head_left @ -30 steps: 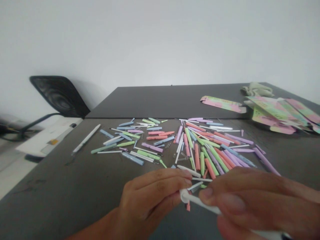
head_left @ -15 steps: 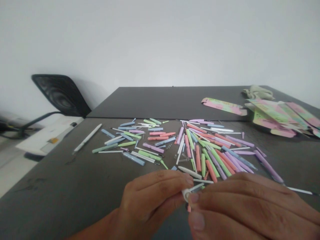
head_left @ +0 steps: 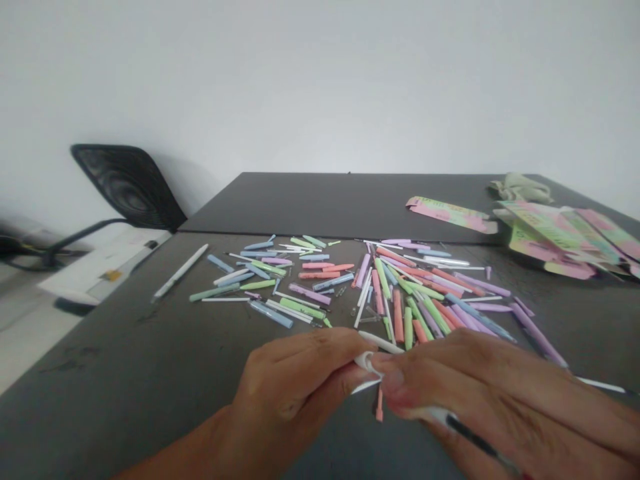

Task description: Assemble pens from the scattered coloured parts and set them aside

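My left hand (head_left: pixel 295 387) is closed, pinching a short visible end of a white pen barrel (head_left: pixel 365 361). The thumb and index finger of my right hand (head_left: pixel 485 393) press against the open end of that barrel. Under the right fingers lies a white pen refill (head_left: pixel 440 416) with a dark end, held in the same hand and partly hidden by it. Just beyond my fingertips, a white pen part (head_left: pixel 380 342) rests on the table. Below them is a small orange pen piece (head_left: pixel 379 408).
Many pastel pen barrels, caps and refills, such as a purple barrel (head_left: pixel 539 335), lie scattered over the dark table (head_left: pixel 150 373). A white pen (head_left: pixel 180 272) sits apart at left. Pink-green packaging (head_left: pixel 550 233) and a cloth (head_left: pixel 520 188) are at right; a black chair (head_left: pixel 127 180) stands left.
My right hand has turned, and the dark-ended refill now shows under its fingers. Both hands have moved slightly up and stay together at the white barrel.
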